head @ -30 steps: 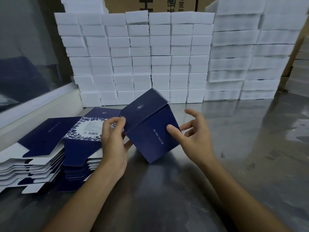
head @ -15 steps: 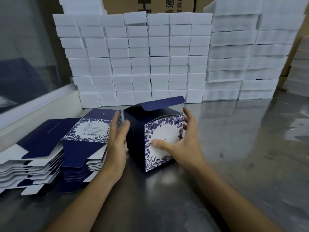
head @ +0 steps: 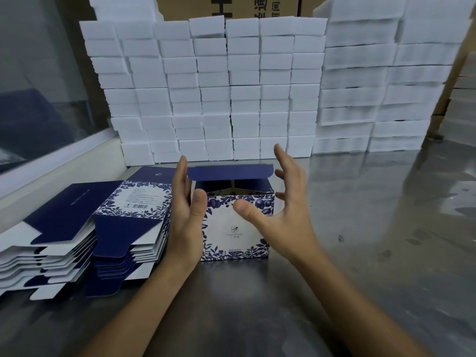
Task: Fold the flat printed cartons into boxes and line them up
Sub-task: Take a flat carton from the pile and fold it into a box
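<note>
The left hand lies flat against the box. The right hand, fingers spread, has lifted off. The box now faces squarely forward.

A folded carton stands upright on the counter, its white front printed with blue leaves, navy lid flap raised, perhaps not tucked. Just left lie two stacks of flat cartons, navy and floral faces up.
</note>
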